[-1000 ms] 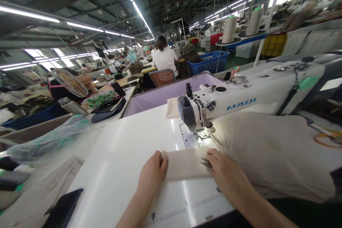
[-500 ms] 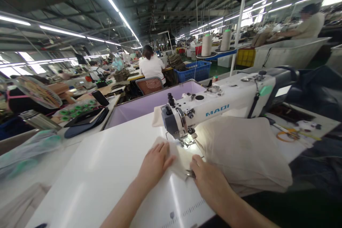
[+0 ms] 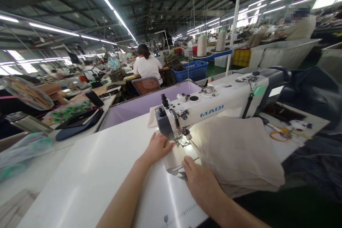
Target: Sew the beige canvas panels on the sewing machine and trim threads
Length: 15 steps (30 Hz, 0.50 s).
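Observation:
My left hand [image 3: 157, 146] lies on the beige cloth piece [image 3: 175, 159] just left of the presser foot, its fingers stretched out and pressing down. Curled at the front of the same cloth, my right hand [image 3: 200, 181] holds thread snips [image 3: 182, 175]; only the metal blades show below the fingers. The cloth's front edge is slightly raised off the table. Behind both hands is the sewing machine [image 3: 213, 103], its lamp lighting the needle area. A pile of beige fabric [image 3: 237, 153] sits beside my right hand, under the machine arm.
The white sewing table [image 3: 88, 171] has a ruler scale near its front edge. Beyond it is a lilac-lined bin [image 3: 133, 108]. Thread cones [image 3: 202, 45] stand behind the machine. Yellow-handled scissors [image 3: 280, 135] lie at right. A co-worker [image 3: 146, 65] sits ahead.
My left hand has slid forward along the cloth, closer to the presser foot. The cloth's front edge now lifts and folds near my right hand. The whole view has shifted slightly.

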Available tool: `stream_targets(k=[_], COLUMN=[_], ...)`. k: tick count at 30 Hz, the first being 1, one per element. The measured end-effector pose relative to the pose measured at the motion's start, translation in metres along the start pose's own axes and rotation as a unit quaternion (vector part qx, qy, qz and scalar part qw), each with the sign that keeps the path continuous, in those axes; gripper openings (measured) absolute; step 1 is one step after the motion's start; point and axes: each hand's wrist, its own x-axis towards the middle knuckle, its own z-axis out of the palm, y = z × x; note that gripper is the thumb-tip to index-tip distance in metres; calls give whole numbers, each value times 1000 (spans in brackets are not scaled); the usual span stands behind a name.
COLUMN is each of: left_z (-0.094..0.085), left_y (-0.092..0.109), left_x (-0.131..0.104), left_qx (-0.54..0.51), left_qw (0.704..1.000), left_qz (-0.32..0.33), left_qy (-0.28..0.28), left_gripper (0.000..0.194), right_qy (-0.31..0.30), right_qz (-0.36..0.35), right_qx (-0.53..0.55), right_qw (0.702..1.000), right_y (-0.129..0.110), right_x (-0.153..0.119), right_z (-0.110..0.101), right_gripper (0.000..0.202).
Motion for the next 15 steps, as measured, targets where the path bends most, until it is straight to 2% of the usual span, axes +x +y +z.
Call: stream_targets(k=[4,8,15], left_z=[3,5,8], left_y=[-3,-6,-10], left_x=[2,3,3], left_qx=[-7,-16,-24], left_qw=[1000,1000,999], left_qz=[4,9,17], left_qy=[3,10,22], left_gripper=[34,33,29], right_qy=[22,22,-9], right_qz=[-5,-10,0], right_qx=[-7,-9,-9], right_qw=[1000,1000,1000], right_y=[0,0,0], right_x=[0,0,5], right_z=[8,6,-3], right_gripper=[49,51,34])
